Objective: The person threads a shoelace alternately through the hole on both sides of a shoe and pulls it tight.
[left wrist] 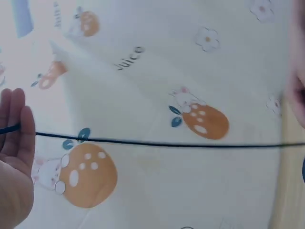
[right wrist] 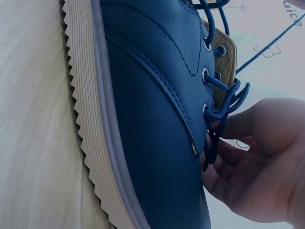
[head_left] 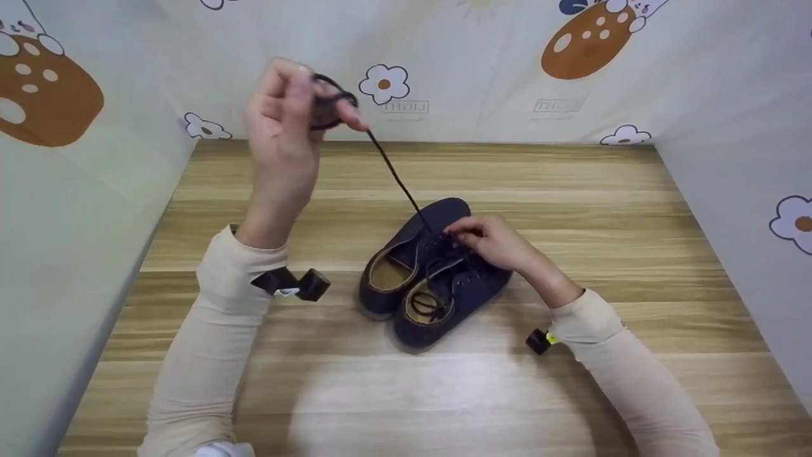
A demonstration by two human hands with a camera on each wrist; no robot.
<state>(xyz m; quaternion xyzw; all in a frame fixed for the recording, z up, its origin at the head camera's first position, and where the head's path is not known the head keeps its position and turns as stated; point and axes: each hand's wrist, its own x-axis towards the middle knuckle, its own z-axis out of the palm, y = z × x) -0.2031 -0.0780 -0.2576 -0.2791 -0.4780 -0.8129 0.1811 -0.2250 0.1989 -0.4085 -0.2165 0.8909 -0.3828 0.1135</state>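
Observation:
Two dark blue lace-up shoes stand side by side on the table, the left shoe (head_left: 449,212) slightly farther back than the right shoe (head_left: 483,287). High at the upper left, my left hand (head_left: 279,127) grips a dark shoelace (head_left: 396,172), part of it looped about the fingers. From there the lace runs taut down to the left shoe's eyelets. My right hand (head_left: 498,242) is low over the shoe fronts, thumb and fingertips pinching lace by the eyelets; in the right wrist view the fingertips are partly hidden behind the right shoe's laces (right wrist: 224,107).
The wood-grain table (head_left: 254,355) lies under the shoes. Pale patterned sheets (head_left: 463,76) wall it in at the back and both sides. A coil of loose lace (head_left: 426,306) lies in the right shoe's opening. Small black cameras (head_left: 314,285) are strapped to both sleeves.

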